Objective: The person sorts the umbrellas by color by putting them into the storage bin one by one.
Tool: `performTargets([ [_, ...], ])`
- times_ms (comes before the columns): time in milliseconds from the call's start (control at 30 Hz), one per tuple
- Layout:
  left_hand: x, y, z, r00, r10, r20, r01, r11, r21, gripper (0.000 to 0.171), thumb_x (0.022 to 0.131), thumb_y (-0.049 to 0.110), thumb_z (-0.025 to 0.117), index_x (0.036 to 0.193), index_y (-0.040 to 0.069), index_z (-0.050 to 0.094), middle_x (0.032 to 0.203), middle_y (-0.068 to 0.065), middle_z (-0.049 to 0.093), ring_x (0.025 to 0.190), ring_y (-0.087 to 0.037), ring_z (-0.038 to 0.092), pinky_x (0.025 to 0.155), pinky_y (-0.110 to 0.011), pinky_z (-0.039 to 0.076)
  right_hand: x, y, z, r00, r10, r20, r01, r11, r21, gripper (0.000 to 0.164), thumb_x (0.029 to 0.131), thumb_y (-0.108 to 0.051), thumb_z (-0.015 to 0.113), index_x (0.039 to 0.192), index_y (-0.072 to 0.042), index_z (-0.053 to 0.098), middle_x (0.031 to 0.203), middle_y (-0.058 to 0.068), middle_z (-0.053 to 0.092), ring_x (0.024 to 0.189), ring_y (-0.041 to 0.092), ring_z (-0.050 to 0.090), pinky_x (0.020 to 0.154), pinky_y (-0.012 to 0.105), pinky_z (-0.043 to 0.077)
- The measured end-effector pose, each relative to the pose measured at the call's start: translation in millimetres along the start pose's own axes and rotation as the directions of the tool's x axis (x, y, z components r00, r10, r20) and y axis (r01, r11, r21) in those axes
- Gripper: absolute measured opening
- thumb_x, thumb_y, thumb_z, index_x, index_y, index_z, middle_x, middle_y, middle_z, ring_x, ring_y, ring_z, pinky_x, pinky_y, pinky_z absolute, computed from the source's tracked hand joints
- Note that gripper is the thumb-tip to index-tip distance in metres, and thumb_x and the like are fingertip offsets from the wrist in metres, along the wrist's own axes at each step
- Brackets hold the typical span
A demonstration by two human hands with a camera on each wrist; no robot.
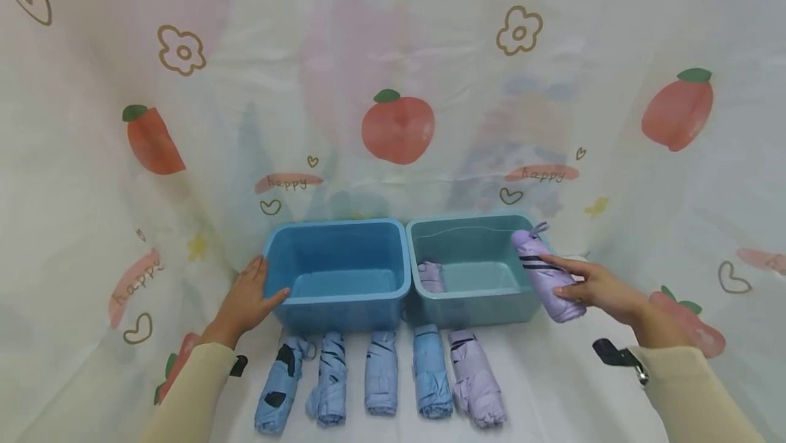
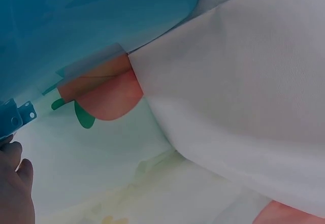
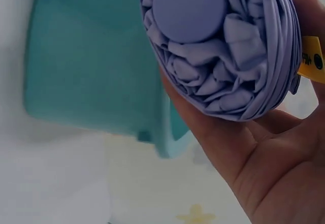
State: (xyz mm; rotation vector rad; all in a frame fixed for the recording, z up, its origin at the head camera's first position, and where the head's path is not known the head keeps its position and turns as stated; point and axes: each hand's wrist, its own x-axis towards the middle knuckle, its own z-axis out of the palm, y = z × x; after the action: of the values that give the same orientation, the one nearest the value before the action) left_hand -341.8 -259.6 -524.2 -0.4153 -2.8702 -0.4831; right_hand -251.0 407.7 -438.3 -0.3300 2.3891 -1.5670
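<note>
My right hand (image 1: pixel 604 293) grips a folded lilac umbrella (image 1: pixel 543 279) with dark stripes, fingers and thumb around its middle. The umbrella is tilted over the right end of the teal bin (image 1: pixel 473 310); its gathered fabric end shows close up in the right wrist view. Inside that bin lies another lilac folded umbrella (image 1: pixel 431 276). At the left end of the blue bin (image 1: pixel 344 299), my left hand (image 1: pixel 245 299) rests with fingers along the side and thumb at the front rim. Only part of this hand shows in the left wrist view.
In front of the bins lie several folded umbrellas in a row: a blue one with black patches (image 1: pixel 278 388), more blue ones (image 1: pixel 381 375), and a lilac one (image 1: pixel 477 381) at the right. Behind the bins hangs a fruit-printed cloth (image 1: pixel 454 88).
</note>
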Motion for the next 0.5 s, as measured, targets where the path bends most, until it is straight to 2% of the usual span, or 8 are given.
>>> performTargets([
  [67,-1.9,-1.5,1.6,1.0,-0.01,-0.002,0.01,1.0,-0.003,0.098,0.09,0.059,0.056,0.149,-0.011,0.021,0.155,-0.028,0.019,0.141,-0.046,0.018,0.105,-0.066,0.024,25.2,-7.7,-11.3,0.999,0.034,0.01,-0.033,0.999,-0.036,0.071,0.091,-0.012,0.067,0.153,-0.017,0.032,0.135,0.031,0.035,0.097,0.032,0.057,0.076,0.042,0.054],
  [167,-2.8,-1.6,3.0,1.0,-0.017,0.0,0.017,1.0,-0.005,0.099,0.09,0.06,0.055,0.149,-0.011,0.02,0.156,-0.028,0.018,0.141,-0.047,0.018,0.104,-0.066,0.025,61.9,-17.6,-26.6,0.995,0.091,0.047,-0.085,0.99,-0.111,0.075,0.089,-0.016,0.069,0.153,-0.014,0.03,0.148,0.033,0.023,0.103,0.032,0.051,0.077,0.041,0.052],
  [300,0.1,0.9,2.8,1.0,0.0,-0.012,0.0,1.0,-0.019,0.099,0.091,0.06,0.055,0.148,-0.013,0.021,0.155,-0.029,0.019,0.141,-0.047,0.018,0.105,-0.065,0.024,103.5,-22.2,-38.5,0.976,0.179,0.125,-0.153,0.969,-0.194,0.073,0.09,-0.013,0.068,0.153,-0.013,0.032,0.149,0.03,0.022,0.079,0.023,0.053,0.065,0.033,0.05],
  [400,2.8,2.8,2.1,0.999,0.019,-0.027,-0.02,1.0,-0.024,0.098,0.091,0.058,0.056,0.147,-0.015,0.022,0.154,-0.029,0.02,0.142,-0.045,0.018,0.108,-0.063,0.021,124.4,-17.4,-35.9,0.954,0.23,0.19,-0.189,0.958,-0.214,0.069,0.091,-0.005,0.065,0.152,-0.009,0.033,0.147,0.03,0.025,0.056,0.016,0.043,0.055,0.03,0.044],
  [500,3.8,3.2,2.1,1.0,0.022,-0.022,-0.022,0.999,-0.029,0.097,0.09,0.057,0.057,0.147,-0.014,0.022,0.155,-0.028,0.019,0.143,-0.043,0.017,0.11,-0.062,0.019,137.9,-3.8,-24.4,0.938,0.275,0.21,-0.224,0.945,-0.237,0.066,0.09,0.001,0.064,0.149,-0.004,0.036,0.148,0.031,0.023,0.053,0.012,0.039,0.053,0.026,0.042],
])
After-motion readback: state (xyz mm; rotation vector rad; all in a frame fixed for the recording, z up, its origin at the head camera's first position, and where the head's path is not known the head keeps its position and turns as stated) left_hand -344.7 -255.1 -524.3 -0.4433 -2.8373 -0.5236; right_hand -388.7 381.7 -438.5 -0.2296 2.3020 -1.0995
